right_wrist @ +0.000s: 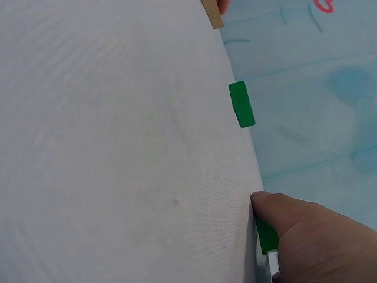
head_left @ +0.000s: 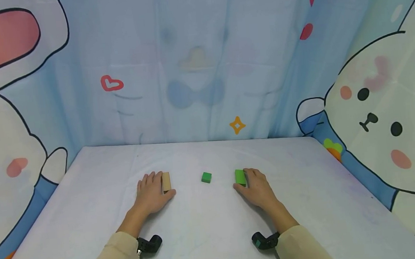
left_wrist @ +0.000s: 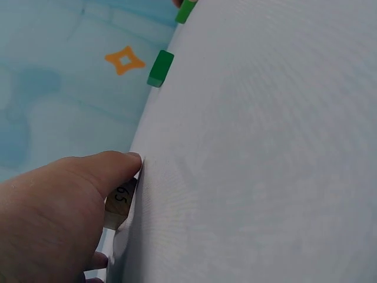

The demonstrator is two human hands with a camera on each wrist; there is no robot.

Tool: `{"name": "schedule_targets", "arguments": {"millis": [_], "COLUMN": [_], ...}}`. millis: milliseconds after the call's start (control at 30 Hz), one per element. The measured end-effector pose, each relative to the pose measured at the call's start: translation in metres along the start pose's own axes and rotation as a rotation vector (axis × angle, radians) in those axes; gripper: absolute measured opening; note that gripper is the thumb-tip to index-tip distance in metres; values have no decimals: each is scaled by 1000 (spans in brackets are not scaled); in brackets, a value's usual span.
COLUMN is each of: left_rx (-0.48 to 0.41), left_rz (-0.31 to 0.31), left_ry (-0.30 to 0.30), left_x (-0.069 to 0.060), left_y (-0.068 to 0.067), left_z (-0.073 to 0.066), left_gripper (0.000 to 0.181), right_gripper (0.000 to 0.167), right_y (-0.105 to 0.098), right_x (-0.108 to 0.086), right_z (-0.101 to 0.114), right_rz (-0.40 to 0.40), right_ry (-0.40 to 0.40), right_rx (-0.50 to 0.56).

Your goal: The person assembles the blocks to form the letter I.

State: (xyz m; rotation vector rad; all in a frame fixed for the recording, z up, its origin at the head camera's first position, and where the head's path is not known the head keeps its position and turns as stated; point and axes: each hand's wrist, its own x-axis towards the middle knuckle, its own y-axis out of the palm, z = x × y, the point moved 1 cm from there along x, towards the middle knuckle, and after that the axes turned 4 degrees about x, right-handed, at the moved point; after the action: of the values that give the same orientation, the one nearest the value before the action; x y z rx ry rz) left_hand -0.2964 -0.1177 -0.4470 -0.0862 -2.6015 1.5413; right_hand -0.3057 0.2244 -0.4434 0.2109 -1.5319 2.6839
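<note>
In the head view my left hand (head_left: 151,194) lies on the table with fingers extended, beside a tan wooden block (head_left: 166,181). Its thumb reaches across near the block's front end. The left wrist view shows dark printed marks on that wooden block (left_wrist: 120,201), partly covered by the thumb. On the other side my right hand (head_left: 258,187) rests with its fingers along a light green block (head_left: 239,177) and its thumb by the near end. The thumb hides part of this green block (right_wrist: 267,237) in the right wrist view. A smaller darker green block (head_left: 206,177) sits between the hands, apart from both.
A white cloth covers the table (head_left: 208,224). Behind its far edge hangs a blue curtain (head_left: 146,110) with cartoon figures printed at both sides. Black wrist devices (head_left: 150,244) are strapped at both sleeves.
</note>
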Motion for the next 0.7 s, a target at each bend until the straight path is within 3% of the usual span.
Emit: {"name": "schedule_targets", "arguments": {"millis": [700], "left_rx": [-52], "left_rz": [1], "left_ry": [1], "left_x": [1], "left_y": [0], "left_z": [4], "left_gripper": [81], "right_gripper": [74], "right_y": [2], "right_x": [3], "right_z": [-3], "right_rz": [-17], "right_ry": [24], "right_rx": [105]}}
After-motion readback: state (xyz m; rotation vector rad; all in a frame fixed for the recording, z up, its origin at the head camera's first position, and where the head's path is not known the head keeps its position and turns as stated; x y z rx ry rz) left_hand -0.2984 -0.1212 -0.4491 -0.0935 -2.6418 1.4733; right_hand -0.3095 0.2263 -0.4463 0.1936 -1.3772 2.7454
